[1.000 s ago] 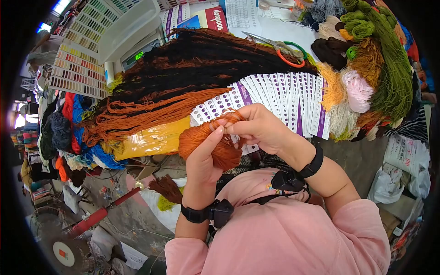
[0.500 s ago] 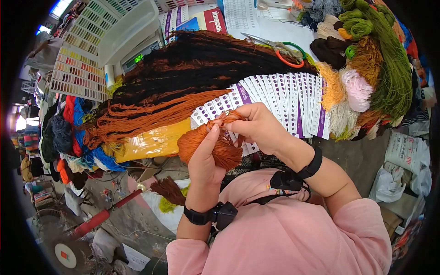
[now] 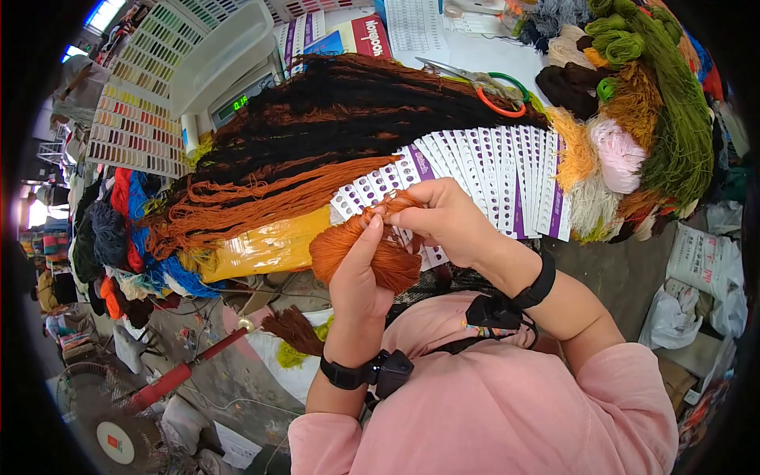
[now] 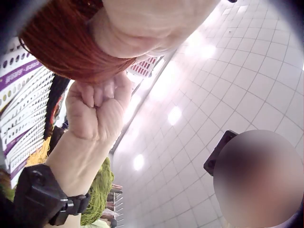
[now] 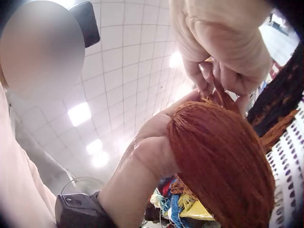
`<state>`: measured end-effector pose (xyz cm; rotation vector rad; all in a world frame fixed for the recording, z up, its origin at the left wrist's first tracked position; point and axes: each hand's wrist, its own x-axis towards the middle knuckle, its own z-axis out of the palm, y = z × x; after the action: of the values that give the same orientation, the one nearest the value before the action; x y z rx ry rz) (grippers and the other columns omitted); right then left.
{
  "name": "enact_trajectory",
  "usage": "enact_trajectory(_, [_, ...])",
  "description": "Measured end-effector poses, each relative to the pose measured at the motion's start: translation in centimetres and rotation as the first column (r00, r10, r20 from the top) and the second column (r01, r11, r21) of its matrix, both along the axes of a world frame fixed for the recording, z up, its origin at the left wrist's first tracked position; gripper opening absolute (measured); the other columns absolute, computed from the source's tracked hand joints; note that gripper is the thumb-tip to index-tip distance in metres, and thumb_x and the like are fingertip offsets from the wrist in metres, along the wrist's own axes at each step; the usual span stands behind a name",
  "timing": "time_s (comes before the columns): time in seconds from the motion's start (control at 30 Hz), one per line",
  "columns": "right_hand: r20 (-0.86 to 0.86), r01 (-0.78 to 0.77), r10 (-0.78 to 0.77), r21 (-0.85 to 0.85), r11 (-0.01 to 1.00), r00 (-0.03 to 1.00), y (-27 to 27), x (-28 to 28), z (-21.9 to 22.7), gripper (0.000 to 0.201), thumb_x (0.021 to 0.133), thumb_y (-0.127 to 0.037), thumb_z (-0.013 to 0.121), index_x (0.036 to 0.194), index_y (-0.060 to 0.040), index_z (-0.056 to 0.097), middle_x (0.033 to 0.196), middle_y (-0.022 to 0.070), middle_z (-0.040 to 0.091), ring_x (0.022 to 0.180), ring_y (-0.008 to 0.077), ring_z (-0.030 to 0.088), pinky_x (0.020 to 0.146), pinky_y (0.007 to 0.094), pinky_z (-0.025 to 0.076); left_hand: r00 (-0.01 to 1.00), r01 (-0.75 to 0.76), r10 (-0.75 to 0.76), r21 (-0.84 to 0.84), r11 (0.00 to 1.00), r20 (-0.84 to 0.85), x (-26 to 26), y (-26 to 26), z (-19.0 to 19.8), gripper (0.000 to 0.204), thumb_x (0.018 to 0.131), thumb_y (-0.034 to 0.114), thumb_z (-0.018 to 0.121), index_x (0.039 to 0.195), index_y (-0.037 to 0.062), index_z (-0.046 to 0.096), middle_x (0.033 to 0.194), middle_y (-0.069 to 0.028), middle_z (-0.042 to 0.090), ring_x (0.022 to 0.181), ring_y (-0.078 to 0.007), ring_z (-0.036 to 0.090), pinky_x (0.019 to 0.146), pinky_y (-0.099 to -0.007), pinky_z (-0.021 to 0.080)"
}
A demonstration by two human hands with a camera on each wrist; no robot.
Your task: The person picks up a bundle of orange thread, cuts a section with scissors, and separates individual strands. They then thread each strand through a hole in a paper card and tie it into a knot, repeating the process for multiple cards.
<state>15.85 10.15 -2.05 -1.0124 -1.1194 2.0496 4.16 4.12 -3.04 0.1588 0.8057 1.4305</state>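
Note:
A thick hank of rust-orange thread [image 3: 340, 247] is held up in front of the chest by both hands. The left hand [image 3: 360, 273] grips it from below, its thumb against the gathered top. At that top the right hand [image 3: 451, 222] pinches strands between thumb and bent fingers. In the right wrist view the hank [image 5: 221, 159] hangs rounded beside the left hand [image 5: 154, 147], with the right hand [image 5: 225, 42] above. The left wrist view has the right hand [image 4: 97, 111] close against the hank [image 4: 71, 42].
Black and rust thread [image 3: 317, 119] spreads over the table beside fanned shade cards [image 3: 491, 174] and a yellow packet [image 3: 273, 245]. Scissors [image 3: 487, 83] lie behind. A scale [image 3: 237, 103] bears a clear tray [image 3: 218, 63]. Coloured hanks [image 3: 677, 119] are heaped at right; a fan [image 3: 115, 439] stands lower left.
The scale's lit number has changed. Both hands keep their hold on the hank, which has shifted only very slightly.

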Motion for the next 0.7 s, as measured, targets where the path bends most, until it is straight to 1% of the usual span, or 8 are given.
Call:
enact_trajectory(0.2, [-0.132, 0.029, -0.045, -0.121, 0.992, 0.990, 0.2, 0.1, -0.7, 0.009, 0.074, -0.006, 0.052, 0.071, 0.0006, 0.057, 0.059, 0.0011, 0.052, 0.048, 0.0057, 0.045, 0.040, 0.0204, 0.037, 0.999, -0.049, 0.048, -0.059, 0.997, -0.005, 0.2, 0.0, 0.4, 0.017, 0.084, 0.010, 0.046, 0.098, 0.0021, 0.051, 0.090, -0.0077, 0.055, 0.077, -0.0167, 0.053, 0.070, -0.0290, 0.044])
enact_trajectory(0.3, [-0.330, -0.051, -0.081, -0.372, 0.927, 0.941, 0.3, 0.8, -0.2, 0.006, 0.074, -0.006, 0.053, 0.070, -0.0014, 0.054, 0.057, 0.0000, 0.050, 0.046, 0.0050, 0.041, 0.040, 0.0198, 0.034, 1.000, 0.011, -0.011, 0.038, 0.999, 0.006, -0.7, -0.5, 0.6, 0.018, 0.083, 0.010, 0.047, 0.099, 0.0010, 0.051, 0.086, -0.0075, 0.056, 0.076, -0.0150, 0.053, 0.070, -0.0271, 0.044])
enact_trajectory(0.37, [-0.437, -0.285, 0.073, -0.443, 0.850, 0.897, 0.7, 1.9, -0.5, 0.006, 0.074, -0.006, 0.053, 0.069, -0.0021, 0.053, 0.056, -0.0002, 0.049, 0.046, 0.0050, 0.039, 0.041, 0.0190, 0.032, 0.987, 0.073, -0.102, 0.213, 0.974, 0.125, -2.1, -0.7, 0.9, 0.019, 0.083, 0.009, 0.047, 0.099, -0.0001, 0.050, 0.081, -0.0073, 0.056, 0.075, -0.0133, 0.052, 0.069, -0.0256, 0.043])
enact_trajectory(0.4, [-0.490, -0.397, 0.139, -0.473, 0.786, 0.861, 0.7, 2.6, -0.6, 0.007, 0.074, -0.006, 0.053, 0.069, -0.0025, 0.052, 0.056, -0.0003, 0.049, 0.046, 0.0050, 0.038, 0.041, 0.0186, 0.031, 0.968, 0.246, -0.240, 0.096, 0.964, -0.077, -2.5, -0.5, 1.4, 0.018, 0.083, 0.011, 0.047, 0.094, -0.0014, 0.052, 0.072, -0.0061, 0.054, 0.064, -0.0106, 0.050, 0.059, -0.0221, 0.042])
enact_trajectory(0.5, [-0.113, -0.436, 0.421, -0.228, 0.870, 0.900, 1.6, 4.1, 0.9, 0.003, 0.075, -0.003, 0.053, 0.075, -0.0003, 0.054, 0.063, -0.0012, 0.051, 0.049, 0.0037, 0.038, 0.043, 0.0176, 0.027, 0.813, 0.436, -0.447, -0.117, 0.892, -0.375, -3.6, 0.4, 1.2, 0.021, 0.082, 0.015, 0.047, 0.092, -0.0029, 0.054, 0.068, -0.0057, 0.054, 0.051, -0.0088, 0.046, 0.048, -0.0199, 0.037])
enact_trajectory(0.53, [0.316, -0.512, 0.454, 0.130, 0.849, 0.833, 2.2, 4.3, 2.6, 0.005, 0.075, -0.003, 0.054, 0.073, 0.0010, 0.055, 0.063, -0.0010, 0.051, 0.051, 0.0045, 0.041, 0.044, 0.0178, 0.029, 0.810, 0.532, -0.524, -0.045, 0.846, -0.264, -4.8, 0.7, 1.7, 0.026, 0.082, 0.017, 0.048, 0.092, -0.0049, 0.056, 0.066, -0.0053, 0.055, 0.043, -0.0076, 0.042, 0.043, -0.0191, 0.034])
enact_trajectory(0.63, [0.098, -0.456, 0.445, 0.212, 0.865, 0.890, 1.9, 4.3, 3.8, 0.011, 0.075, -0.004, 0.054, 0.067, 0.0021, 0.056, 0.061, 0.0001, 0.050, 0.053, 0.0060, 0.044, 0.044, 0.0185, 0.033, 0.782, 0.523, -0.522, -0.098, 0.847, -0.340, -7.3, 0.6, 1.5, 0.029, 0.082, 0.016, 0.047, 0.097, -0.0073, 0.054, 0.067, -0.0060, 0.056, 0.043, -0.0066, 0.040, 0.042, -0.0182, 0.033])
enact_trajectory(0.7, [-0.209, -0.311, 0.353, 0.206, 0.928, 0.912, 3.0, 5.1, 4.7, 0.008, 0.079, -0.006, 0.051, 0.076, 0.0012, 0.054, 0.073, 0.0047, 0.053, 0.057, 0.0080, 0.049, 0.046, 0.0195, 0.039, 0.857, 0.428, -0.446, 0.123, 0.895, 0.259, -11.7, 0.1, -1.7, 0.031, 0.086, 0.016, 0.037, 0.099, -0.0092, 0.051, 0.068, -0.0060, 0.055, 0.037, -0.0020, 0.036, 0.036, -0.0150, 0.029])
